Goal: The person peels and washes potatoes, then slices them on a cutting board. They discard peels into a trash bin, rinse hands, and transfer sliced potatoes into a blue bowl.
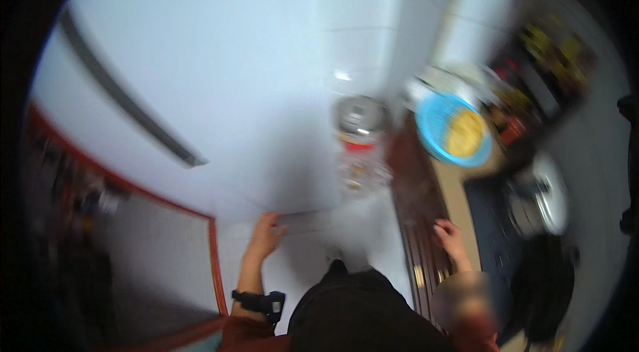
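Note:
My left hand [268,234] hangs over the pale tiled floor [294,267], its fingers loosely curled and apart, with nothing seen in it. A black strapped device [262,304] sits on that forearm. My right hand [450,238] is in front of the dark wooden cabinet [412,192], near the counter edge. Its fingers are half bent, and no object shows in them. Farther along the counter [452,187] stands a blue plastic basket [428,125] holding a yellow food [465,133], too blurred to name.
A dark cooktop [486,232] bears a shiny metal pan or lid [546,202] and a black pan [544,282]. Ahead by the wall are a round metal pot or lid [360,115] and clear plastic bags [362,175]. A red-framed doorway [214,247] lies left.

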Action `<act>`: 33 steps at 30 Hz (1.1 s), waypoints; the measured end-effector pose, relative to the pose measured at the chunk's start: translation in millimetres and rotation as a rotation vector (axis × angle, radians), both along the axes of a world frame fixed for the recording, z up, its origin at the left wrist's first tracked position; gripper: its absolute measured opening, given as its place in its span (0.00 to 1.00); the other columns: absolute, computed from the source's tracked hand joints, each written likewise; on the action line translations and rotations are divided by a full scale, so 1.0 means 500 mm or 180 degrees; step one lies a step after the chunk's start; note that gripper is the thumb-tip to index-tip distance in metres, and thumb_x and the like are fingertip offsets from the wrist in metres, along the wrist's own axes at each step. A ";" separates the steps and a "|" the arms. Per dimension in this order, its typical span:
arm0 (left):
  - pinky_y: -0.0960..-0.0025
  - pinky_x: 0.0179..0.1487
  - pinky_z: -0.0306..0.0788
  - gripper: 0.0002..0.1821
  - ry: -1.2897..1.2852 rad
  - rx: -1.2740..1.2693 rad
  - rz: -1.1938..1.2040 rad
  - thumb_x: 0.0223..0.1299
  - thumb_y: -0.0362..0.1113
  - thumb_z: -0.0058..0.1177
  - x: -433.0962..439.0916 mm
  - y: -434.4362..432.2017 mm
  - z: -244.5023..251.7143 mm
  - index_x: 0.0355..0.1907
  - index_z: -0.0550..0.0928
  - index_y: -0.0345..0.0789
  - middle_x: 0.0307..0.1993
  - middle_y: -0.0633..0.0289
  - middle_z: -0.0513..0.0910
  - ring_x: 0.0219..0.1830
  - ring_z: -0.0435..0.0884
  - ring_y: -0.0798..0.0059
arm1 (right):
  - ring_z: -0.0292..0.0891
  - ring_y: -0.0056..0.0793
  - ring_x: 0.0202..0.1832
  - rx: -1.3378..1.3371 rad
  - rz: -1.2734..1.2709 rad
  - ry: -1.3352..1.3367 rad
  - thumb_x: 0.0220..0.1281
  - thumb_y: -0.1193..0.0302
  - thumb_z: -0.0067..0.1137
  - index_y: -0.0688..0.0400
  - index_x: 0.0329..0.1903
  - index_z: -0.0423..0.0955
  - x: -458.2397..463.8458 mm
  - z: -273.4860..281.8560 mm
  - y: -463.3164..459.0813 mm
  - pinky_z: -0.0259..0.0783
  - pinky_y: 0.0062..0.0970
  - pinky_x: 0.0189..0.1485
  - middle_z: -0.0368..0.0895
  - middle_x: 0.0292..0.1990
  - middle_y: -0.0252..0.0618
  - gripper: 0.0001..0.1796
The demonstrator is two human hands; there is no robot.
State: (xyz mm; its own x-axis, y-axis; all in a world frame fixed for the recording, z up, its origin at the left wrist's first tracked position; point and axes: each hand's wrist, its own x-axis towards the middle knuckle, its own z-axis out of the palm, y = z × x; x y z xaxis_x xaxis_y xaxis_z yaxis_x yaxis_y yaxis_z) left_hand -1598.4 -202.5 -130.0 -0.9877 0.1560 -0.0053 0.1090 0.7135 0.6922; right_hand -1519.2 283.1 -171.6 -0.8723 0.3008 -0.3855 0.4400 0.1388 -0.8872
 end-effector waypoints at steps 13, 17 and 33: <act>0.63 0.53 0.68 0.20 -0.0829 -0.0240 0.2807 0.51 0.41 0.57 0.371 -0.195 0.091 0.47 0.76 0.36 0.49 0.51 0.72 0.49 0.74 0.56 | 0.78 0.30 0.31 -0.0366 0.1930 -0.1469 0.62 0.67 0.47 0.55 0.46 0.68 -0.277 -0.245 -0.175 0.75 0.32 0.25 0.76 0.34 0.39 0.11; 0.64 0.49 0.71 0.19 -0.0717 -0.0074 0.3364 0.51 0.39 0.57 0.455 -0.222 0.092 0.46 0.77 0.37 0.48 0.52 0.73 0.43 0.77 0.60 | 0.77 0.30 0.28 0.0142 0.2550 -0.1261 0.59 0.66 0.49 0.58 0.40 0.67 -0.312 -0.237 -0.298 0.72 0.28 0.23 0.73 0.29 0.36 0.10; 0.64 0.45 0.72 0.18 -0.0093 0.0354 0.4022 0.48 0.38 0.60 0.659 -0.746 0.010 0.42 0.78 0.36 0.43 0.51 0.75 0.37 0.79 0.61 | 0.76 0.38 0.33 0.1076 0.3070 -0.1072 0.55 0.66 0.56 0.63 0.47 0.72 -0.255 -0.069 -0.856 0.72 0.32 0.36 0.79 0.34 0.43 0.18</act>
